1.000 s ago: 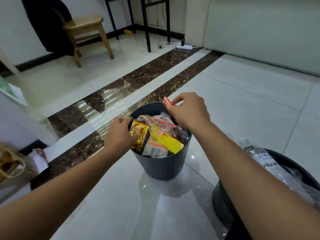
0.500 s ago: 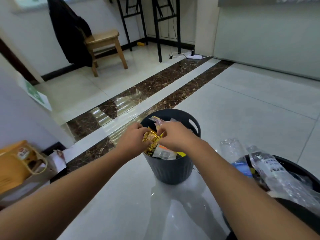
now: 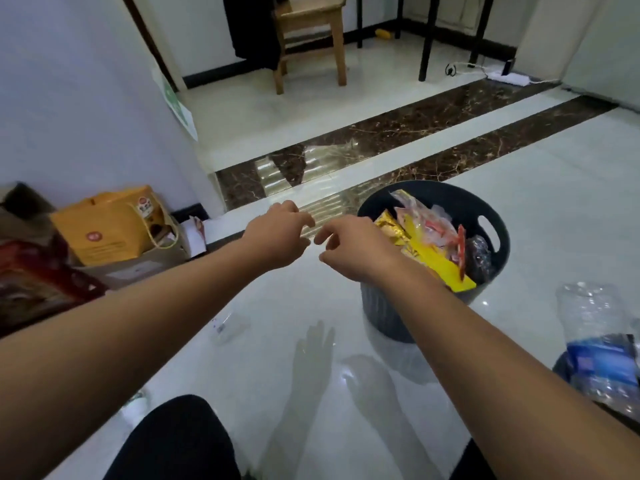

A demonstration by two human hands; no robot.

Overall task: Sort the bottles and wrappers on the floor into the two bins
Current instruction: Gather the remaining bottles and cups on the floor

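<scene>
Starting nearest you, one black-clad knee [image 3: 173, 441] fills the bottom edge. Just beyond it, left of the dark bin [image 3: 460, 199], one clear crumpled item [image 3: 228, 323] lies on the floor [image 3: 554, 188]; whether it is a bottle or a wrapper I cannot tell. To the dark bin's near right, a second bin [image 3: 560, 370] shows only a sliver, with two crushed clear bottles [image 3: 585, 313] poking out, one blue-labelled. Both your arms stretch forward, backs of the hands up. Your left hand [image 3: 277, 237] and right hand [image 3: 349, 247] hover side by side at the dark bin's left rim, nearly touching, fingers loosely curled and holding nothing. The dark bin is heaped with wrappers [image 3: 433, 268], at least five: gold, yellow, pinkish-clear, red, dark. Farther left sits one yellow carton [image 3: 100, 226]; beyond stands one wooden chair [image 3: 311, 15].
</scene>
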